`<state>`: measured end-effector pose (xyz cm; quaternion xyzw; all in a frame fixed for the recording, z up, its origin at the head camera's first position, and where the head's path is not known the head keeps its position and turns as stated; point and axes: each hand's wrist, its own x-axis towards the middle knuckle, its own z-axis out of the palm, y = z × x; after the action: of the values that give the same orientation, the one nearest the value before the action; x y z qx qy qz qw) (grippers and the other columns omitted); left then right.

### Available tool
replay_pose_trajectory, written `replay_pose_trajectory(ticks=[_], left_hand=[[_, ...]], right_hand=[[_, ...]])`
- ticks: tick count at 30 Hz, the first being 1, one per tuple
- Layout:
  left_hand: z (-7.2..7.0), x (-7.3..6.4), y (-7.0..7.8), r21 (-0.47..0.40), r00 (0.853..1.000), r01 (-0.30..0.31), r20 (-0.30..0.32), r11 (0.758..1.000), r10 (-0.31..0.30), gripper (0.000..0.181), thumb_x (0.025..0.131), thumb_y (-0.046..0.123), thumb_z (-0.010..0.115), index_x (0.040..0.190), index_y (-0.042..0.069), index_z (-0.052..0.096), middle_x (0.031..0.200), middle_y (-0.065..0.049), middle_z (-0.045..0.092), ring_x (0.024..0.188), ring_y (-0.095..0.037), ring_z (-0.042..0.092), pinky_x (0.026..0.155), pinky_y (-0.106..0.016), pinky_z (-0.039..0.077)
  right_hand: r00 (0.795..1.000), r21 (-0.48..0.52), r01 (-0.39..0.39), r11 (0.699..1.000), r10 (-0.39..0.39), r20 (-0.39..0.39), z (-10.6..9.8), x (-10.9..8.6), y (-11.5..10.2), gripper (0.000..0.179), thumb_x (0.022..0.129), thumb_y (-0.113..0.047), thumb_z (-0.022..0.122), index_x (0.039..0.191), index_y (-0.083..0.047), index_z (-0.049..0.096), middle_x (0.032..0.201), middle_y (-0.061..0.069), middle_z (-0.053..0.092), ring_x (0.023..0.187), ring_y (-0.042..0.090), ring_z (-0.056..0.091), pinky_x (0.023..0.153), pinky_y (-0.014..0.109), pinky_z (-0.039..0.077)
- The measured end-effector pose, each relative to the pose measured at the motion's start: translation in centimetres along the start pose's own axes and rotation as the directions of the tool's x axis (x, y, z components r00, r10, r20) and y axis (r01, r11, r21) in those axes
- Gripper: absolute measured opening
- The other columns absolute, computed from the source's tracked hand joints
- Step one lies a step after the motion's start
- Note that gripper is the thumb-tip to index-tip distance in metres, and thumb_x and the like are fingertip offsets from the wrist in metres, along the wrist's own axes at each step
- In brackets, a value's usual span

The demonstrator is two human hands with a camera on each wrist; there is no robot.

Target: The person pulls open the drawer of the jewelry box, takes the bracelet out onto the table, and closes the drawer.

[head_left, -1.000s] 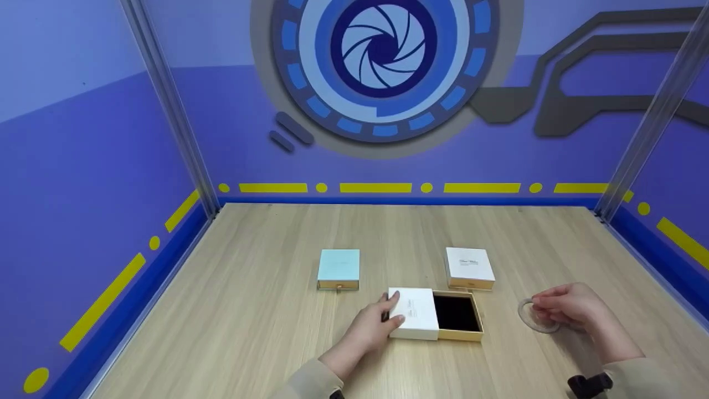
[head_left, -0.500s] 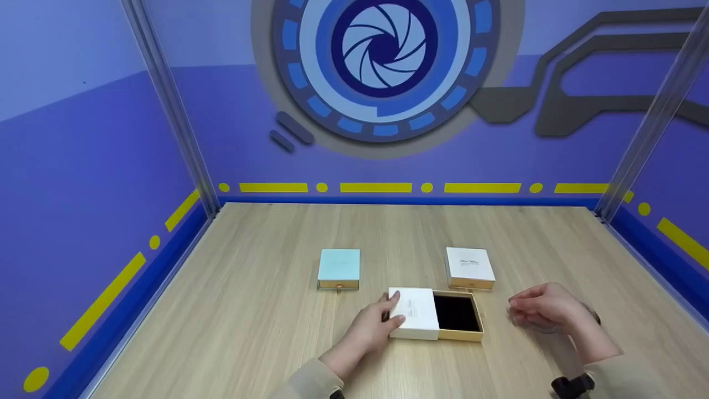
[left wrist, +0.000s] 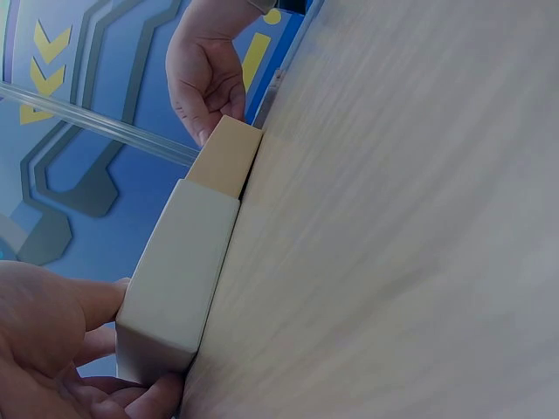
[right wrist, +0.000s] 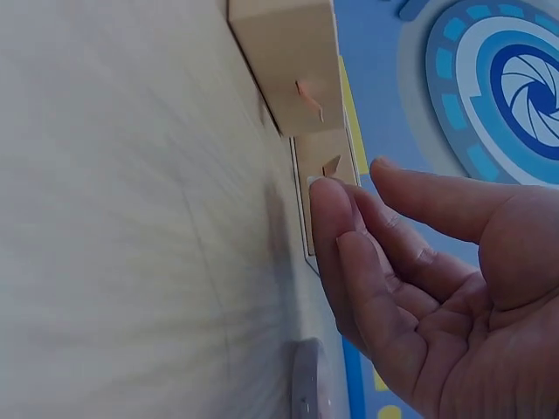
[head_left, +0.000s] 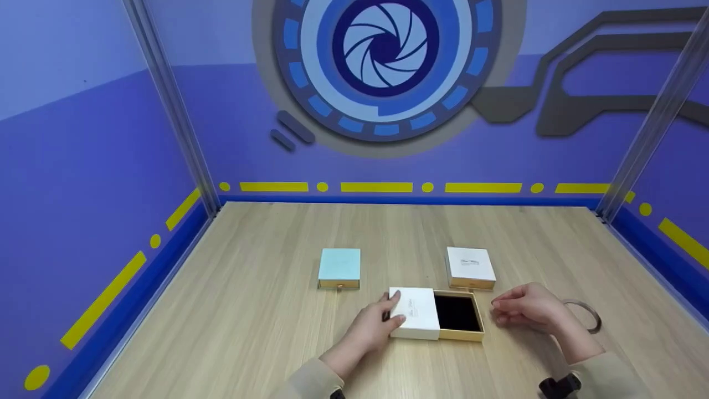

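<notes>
Three smooth walls (head_left: 221,127) in blue and violet enclose the workspace, with yellow dashes and dots (head_left: 376,187) running above a darker blue band (head_left: 388,200). On the back one, a large round emblem (head_left: 385,72) rings a white-bladed aperture, and flat grey-brown angular shapes (head_left: 501,104) reach off to its right. Glossy, ribbed posts (head_left: 172,105) mark the rear corners. Below spreads the table (head_left: 249,310), pale and flat, with fine, long wood grain.

From the near edge come two forearms in beige cloth cuffs (head_left: 316,379). The left hand (head_left: 370,326) has its grip firmly round the left end of a white slide box (head_left: 419,313), which rests flat on the table between the hands. The right hand (head_left: 532,307) is just beside the box's far end; its grip is loose and narrow, fingers bent, with a gap between thumb and fingertips.

The slide box is a matte, square-edged sleeve with its tray (head_left: 461,335) drawn out to the right, showing gold-toned walls around a black interior (head_left: 457,312). Behind it stand a second white box (head_left: 471,266), near its right part, and a pale blue box (head_left: 339,267) further left, both squarish with gold-toned fronts. A thin, round, greyish bangle (head_left: 596,317) lies beside the right wrist. Smallest are the dark print (head_left: 469,262) on the second white box's top and the little pull tab (right wrist: 308,99) on the tray's end.
</notes>
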<state>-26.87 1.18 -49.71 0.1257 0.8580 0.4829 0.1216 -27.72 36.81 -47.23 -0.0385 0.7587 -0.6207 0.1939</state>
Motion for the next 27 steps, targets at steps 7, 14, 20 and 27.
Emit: replay_pose_trajectory(ticks=[7,14,20,27], left_hand=[[0.0,0.0,0.1,0.008,1.000,0.010,0.005,1.000,-0.010,0.058,0.102,0.027,0.064,0.156,0.014,0.045,0.167,-0.021,0.030,0.154,-0.040,0.030,0.126,-0.055,0.026],[0.0,0.0,0.1,0.020,1.000,0.010,0.000,1.000,-0.010,0.058,0.102,0.027,0.065,0.155,0.015,0.045,0.166,-0.022,0.031,0.154,-0.041,0.031,0.126,-0.055,0.026],[0.0,0.0,0.1,0.012,1.000,0.014,0.007,1.000,-0.014,0.058,0.102,0.028,0.064,0.156,0.016,0.045,0.167,-0.021,0.030,0.155,-0.041,0.030,0.126,-0.055,0.025],[-0.1,-0.1,0.0,0.000,1.000,-0.008,0.005,1.000,0.008,0.058,0.102,0.026,0.065,0.155,0.013,0.045,0.165,-0.024,0.031,0.154,-0.042,0.031,0.126,-0.056,0.026]], right_hand=[[1.000,-0.043,-0.013,0.999,0.013,-0.012,1.1,0.4,0.0,0.025,0.098,-0.005,0.067,0.109,0.017,0.069,0.089,0.005,0.080,0.076,0.011,0.076,0.074,0.024,0.063],[0.999,-0.096,-0.037,0.995,0.035,-0.018,1.7,1.0,0.4,0.025,0.097,-0.010,0.069,0.109,0.012,0.072,0.086,0.003,0.079,0.075,0.010,0.075,0.068,0.019,0.061],[0.999,-0.060,-0.028,0.998,0.031,0.041,2.0,1.2,0.7,0.025,0.100,-0.013,0.067,0.110,0.009,0.073,0.091,0.002,0.080,0.081,0.009,0.076,0.073,0.021,0.062],[0.996,-0.009,-0.019,1.000,0.020,0.082,2.2,1.3,0.8,0.026,0.100,-0.008,0.066,0.115,0.013,0.070,0.095,0.004,0.080,0.084,0.010,0.076,0.078,0.024,0.063]])
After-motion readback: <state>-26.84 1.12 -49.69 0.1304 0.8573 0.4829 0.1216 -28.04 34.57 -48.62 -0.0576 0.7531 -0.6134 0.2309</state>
